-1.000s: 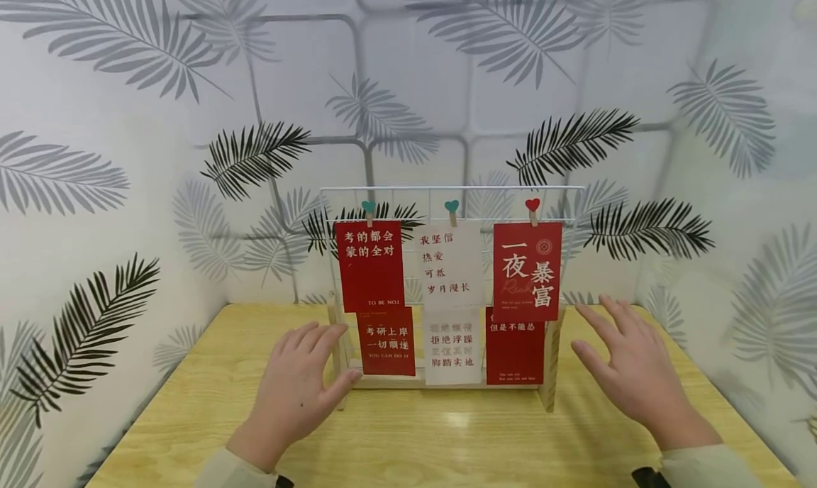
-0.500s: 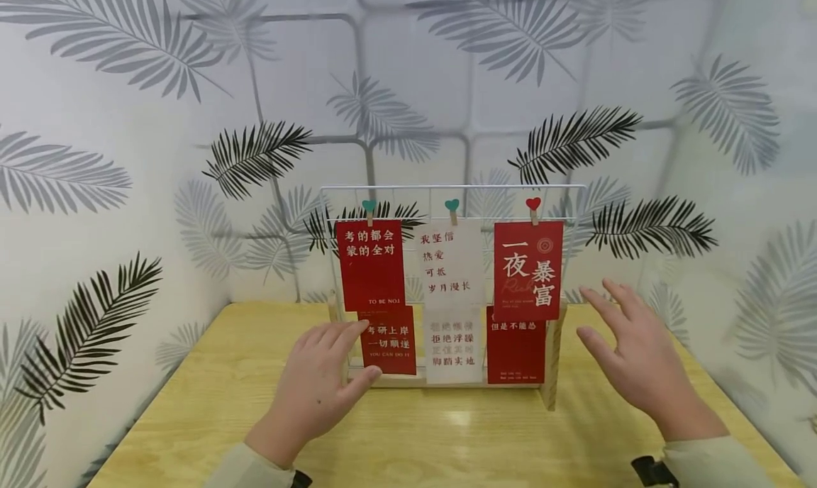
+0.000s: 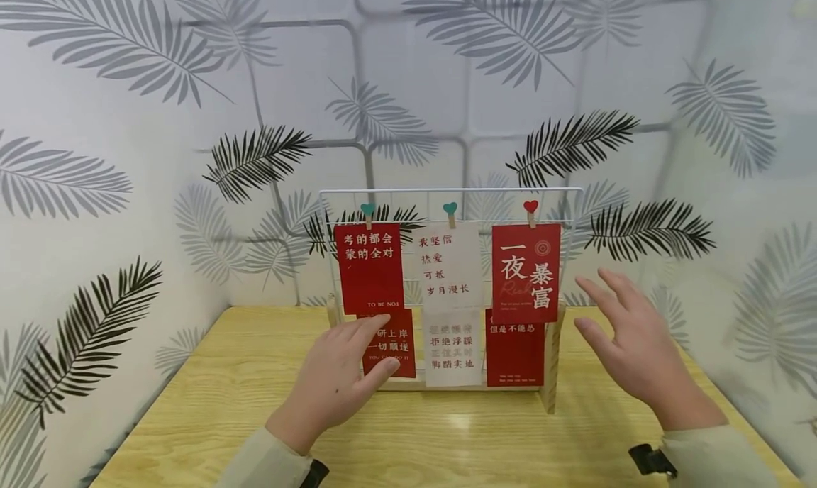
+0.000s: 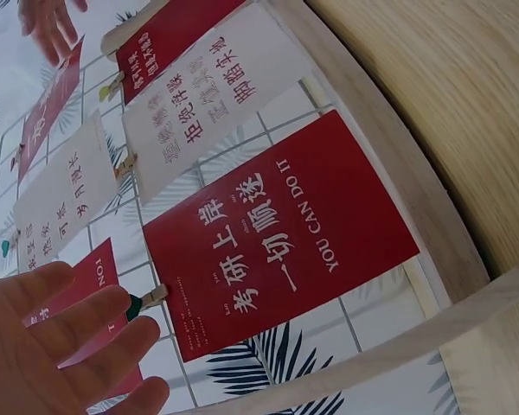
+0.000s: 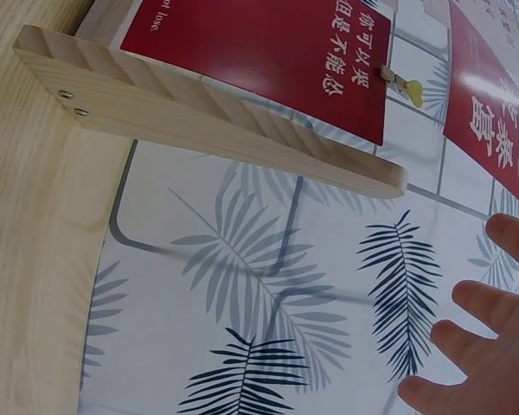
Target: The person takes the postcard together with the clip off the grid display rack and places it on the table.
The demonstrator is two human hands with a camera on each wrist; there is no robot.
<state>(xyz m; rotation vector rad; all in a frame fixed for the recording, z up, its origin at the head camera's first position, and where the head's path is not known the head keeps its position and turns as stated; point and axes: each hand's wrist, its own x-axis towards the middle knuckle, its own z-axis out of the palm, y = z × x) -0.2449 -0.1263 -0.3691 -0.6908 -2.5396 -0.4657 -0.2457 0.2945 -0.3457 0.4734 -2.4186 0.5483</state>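
Note:
A white wire grid rack [image 3: 408, 191] on a wooden base holds red and white cards in two rows. My left hand [image 3: 341, 374] is held in front of the lower left red card [image 4: 281, 233], fingers spread and nothing in them; in the head view it hides part of that card. A green heart clip [image 3: 367, 209] pins the upper left red card [image 3: 370, 272]. The white cards [image 3: 449, 264] hang in the middle. My right hand [image 3: 638, 350] hovers beside the rack's right side, near the upper right red card [image 3: 526, 272] under a red heart clip [image 3: 531, 206], its fingers apart and holding nothing.
The rack stands on a light wood table [image 3: 447, 438]. Its wooden side leg [image 5: 208, 112] shows in the right wrist view. A leaf-patterned wall [image 3: 415, 84] rises behind, with similar panels on both sides. Another clip [image 5: 402, 85] is yellow.
My left hand has shifted right, from the rack's left edge to in front of the lower left card. The right hand has risen slightly. Cards and clips stay in place.

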